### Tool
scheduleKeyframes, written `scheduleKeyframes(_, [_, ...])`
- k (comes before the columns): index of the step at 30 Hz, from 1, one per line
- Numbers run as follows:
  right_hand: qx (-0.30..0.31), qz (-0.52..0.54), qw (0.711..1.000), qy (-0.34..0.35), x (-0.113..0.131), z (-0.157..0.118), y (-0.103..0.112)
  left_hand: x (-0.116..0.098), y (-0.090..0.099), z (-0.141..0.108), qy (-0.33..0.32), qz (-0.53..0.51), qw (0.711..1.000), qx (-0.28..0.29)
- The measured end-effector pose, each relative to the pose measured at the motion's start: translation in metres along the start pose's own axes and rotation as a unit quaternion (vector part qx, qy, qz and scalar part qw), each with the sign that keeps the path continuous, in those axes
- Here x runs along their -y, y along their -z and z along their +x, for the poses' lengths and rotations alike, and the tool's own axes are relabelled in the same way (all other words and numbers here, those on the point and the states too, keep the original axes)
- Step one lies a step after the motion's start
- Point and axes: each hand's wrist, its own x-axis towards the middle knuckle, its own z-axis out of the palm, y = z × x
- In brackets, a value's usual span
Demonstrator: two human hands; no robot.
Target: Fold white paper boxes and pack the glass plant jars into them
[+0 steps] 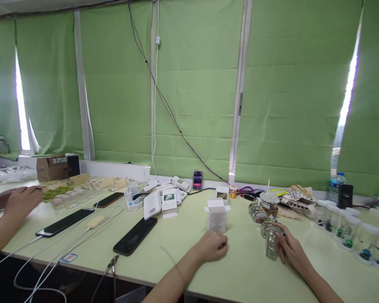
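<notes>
My left hand point(212, 246) lies on the table in a loose fist, right in front of a small white carton point(217, 219) that stands upright with its top flaps spread. Nothing shows in the fist. My right hand point(289, 244) has its fingers closed on the side of a small clear jar point(270, 245), whose contents I cannot make out. Just behind that jar lie more clear jars point(257, 211) in a row. Another white carton point(222, 193) with a picture on it stands behind the open one.
White cartons point(169, 202) lie piled at centre left. Phones point(135, 237) and white cables point(66, 248) cover the left side, where another person's hands point(23, 202) work by green and pale items point(55, 192). Right: lidded drink cup point(269, 200), cloth point(298, 200), clear cylinders point(349, 229).
</notes>
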Motion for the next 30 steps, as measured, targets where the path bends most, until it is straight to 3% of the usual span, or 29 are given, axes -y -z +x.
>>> scheduleKeyframes(2, [0.036,0.037,0.999,-0.009,-0.001,0.0,-0.003,0.0,0.0,0.0,0.003,-0.004,1.0,0.001])
scheduleKeyframes(5, [0.062,0.012,0.998,-0.014,-0.005,0.003,-0.004,0.0,-0.001,0.0,0.005,-0.01,1.0,0.001])
scheduleKeyframes(14, [-0.011,-0.167,0.982,0.089,-0.006,0.006,0.001,0.0,0.0,-0.001,-0.001,0.005,1.0,-0.005])
scheduleKeyframes(22, [0.012,-0.159,0.982,0.096,-0.007,0.005,0.001,-0.001,0.002,0.001,0.002,0.006,1.0,0.005])
scheduleKeyframes(30, [0.08,-0.09,0.987,0.109,0.006,0.0,-0.012,-0.009,0.006,0.002,0.028,-0.059,0.998,0.008])
